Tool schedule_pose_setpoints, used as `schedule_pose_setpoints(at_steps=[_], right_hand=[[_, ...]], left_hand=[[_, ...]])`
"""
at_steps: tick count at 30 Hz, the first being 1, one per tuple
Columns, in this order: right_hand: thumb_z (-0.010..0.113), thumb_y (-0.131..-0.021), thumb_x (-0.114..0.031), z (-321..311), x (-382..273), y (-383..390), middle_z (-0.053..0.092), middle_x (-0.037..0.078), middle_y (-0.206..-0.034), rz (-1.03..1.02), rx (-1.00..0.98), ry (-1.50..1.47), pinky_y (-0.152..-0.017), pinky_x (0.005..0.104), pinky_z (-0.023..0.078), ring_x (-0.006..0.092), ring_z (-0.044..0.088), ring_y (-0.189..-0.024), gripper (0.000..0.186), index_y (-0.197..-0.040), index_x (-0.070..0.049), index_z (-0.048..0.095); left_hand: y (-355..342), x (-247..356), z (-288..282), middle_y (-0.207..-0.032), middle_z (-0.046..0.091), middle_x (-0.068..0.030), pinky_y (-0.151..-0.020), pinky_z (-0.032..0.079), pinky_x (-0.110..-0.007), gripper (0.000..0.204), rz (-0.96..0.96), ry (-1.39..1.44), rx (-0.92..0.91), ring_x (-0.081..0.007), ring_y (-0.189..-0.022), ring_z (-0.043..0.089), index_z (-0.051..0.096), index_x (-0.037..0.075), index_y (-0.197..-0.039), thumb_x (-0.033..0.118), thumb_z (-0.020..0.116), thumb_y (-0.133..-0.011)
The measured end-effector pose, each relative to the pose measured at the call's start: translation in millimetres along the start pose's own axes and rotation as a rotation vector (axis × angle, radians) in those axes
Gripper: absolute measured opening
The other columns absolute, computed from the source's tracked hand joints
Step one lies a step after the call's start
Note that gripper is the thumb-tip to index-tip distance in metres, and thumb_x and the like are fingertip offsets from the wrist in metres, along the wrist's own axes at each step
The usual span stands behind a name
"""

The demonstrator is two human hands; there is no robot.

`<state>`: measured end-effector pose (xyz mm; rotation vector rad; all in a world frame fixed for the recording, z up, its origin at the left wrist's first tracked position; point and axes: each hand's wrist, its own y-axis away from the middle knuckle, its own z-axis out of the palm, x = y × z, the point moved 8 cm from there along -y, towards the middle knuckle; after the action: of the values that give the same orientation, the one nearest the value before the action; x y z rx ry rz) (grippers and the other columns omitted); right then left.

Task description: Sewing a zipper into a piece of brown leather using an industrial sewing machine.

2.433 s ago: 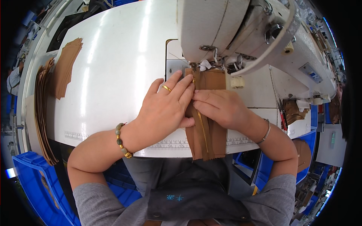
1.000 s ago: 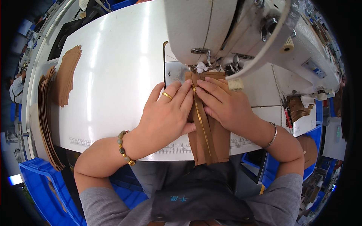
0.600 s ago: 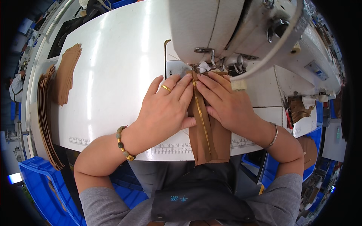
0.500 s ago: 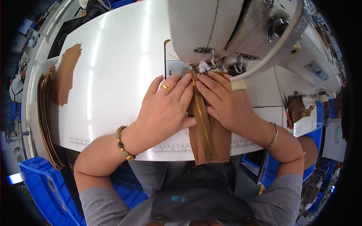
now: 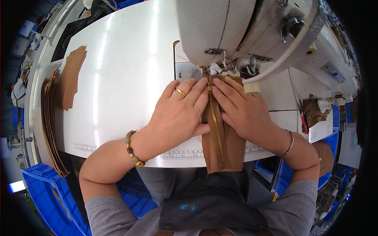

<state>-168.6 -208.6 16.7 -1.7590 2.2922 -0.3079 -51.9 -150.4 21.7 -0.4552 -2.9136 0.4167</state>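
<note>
A brown fabric piece [image 5: 235, 153] lies under the head of a white sewing machine [image 5: 204, 31], its near end hanging over the table's front edge. Along it runs a brown zipper [image 5: 215, 118] with gold teeth, its far end at the needle area. My left hand [image 5: 179, 106] rests flat on the left side of the zipper, fingers stretched forward and thumb against the cloth. On the other side my right hand [image 5: 245, 108] lies with extended fingers pressing the fabric down. Both sets of fingertips are close to the presser foot, which is partly hidden.
Stacked brown fabric pieces [image 5: 73, 78] lie at the table's left, beside a thicker hanging bundle [image 5: 49, 122]. Red-handled snips [image 5: 304, 122] and brown scraps [image 5: 315, 112] are at the right. Blue bins [image 5: 51, 196] stand below. A ruler strip [image 5: 173, 154] marks the front edge.
The view has shifted slightly, so everything sits a little farther right in the picture. Both hands keep the same pose on the fabric and zipper.
</note>
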Motion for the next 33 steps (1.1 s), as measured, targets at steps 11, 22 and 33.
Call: schedule_pose_setpoints(at_steps=[11,22,33], right_hand=[[0.082,-0.081,-0.024,-1,7,-3,0.067,0.013,-0.138,0.009,0.040,-0.045,-0.115,0.0522,0.043,0.0290,0.062,-0.119,0.063,-0.136,0.001,0.066],[0.083,-0.081,-0.024,5,13,-7,0.071,0.013,-0.127,0.012,0.007,-0.050,-0.115,0.0556,0.042,0.0290,0.064,-0.115,0.062,-0.136,0.001,0.067],[0.081,-0.083,-0.022,-3,4,-4,0.066,0.020,-0.137,-0.048,0.017,-0.011,-0.111,0.0491,0.048,0.0319,0.064,-0.121,0.057,-0.131,0.005,0.067]], left_hand=[[-4,-3,0,-0.140,0.064,-0.0121,-0.110,0.046,-0.046,0.084,-0.007,-0.031,0.060,-0.0329,-0.126,0.059,0.065,-0.002,-0.133,0.049,0.084,-0.069],[-8,-9,-2,-0.139,0.060,-0.0111,-0.107,0.046,-0.046,0.087,-0.027,-0.019,0.044,-0.0333,-0.127,0.057,0.062,0.000,-0.136,0.050,0.085,-0.069],[7,25,-3,-0.133,0.071,-0.0130,-0.093,0.061,-0.037,0.073,0.148,-0.134,0.103,-0.0313,-0.120,0.070,0.068,0.001,-0.132,0.028,0.084,-0.066]])
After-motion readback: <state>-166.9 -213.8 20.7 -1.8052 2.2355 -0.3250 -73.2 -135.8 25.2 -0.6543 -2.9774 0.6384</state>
